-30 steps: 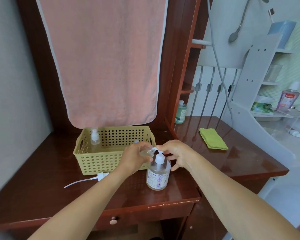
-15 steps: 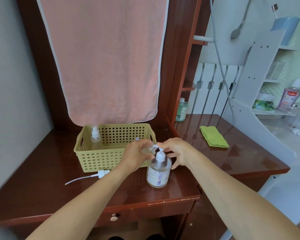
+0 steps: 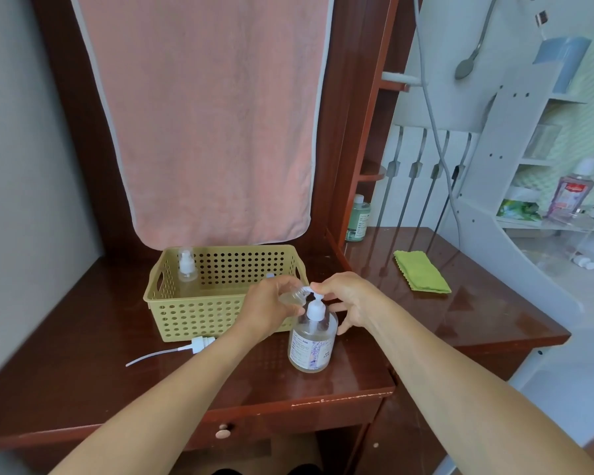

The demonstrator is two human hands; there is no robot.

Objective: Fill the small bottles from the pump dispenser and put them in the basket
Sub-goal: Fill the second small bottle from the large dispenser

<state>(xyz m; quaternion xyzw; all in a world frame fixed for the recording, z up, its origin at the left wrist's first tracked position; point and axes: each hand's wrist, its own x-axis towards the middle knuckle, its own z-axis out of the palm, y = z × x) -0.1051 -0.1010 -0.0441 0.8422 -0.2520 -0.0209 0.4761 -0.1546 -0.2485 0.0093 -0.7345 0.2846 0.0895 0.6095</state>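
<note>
While left fingers (image 3: 283, 282) clamp the small bottle (image 3: 291, 297) tilted mouth-right, right fingers (image 3: 324, 286) pinch the upright pump dispenser (image 3: 312, 339)

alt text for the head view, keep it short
Left hand tilts a small bottle against the spout of a dispenser on a desk while the right hand holds its pump head. Behind, a basket holds a spray bottle.
</note>
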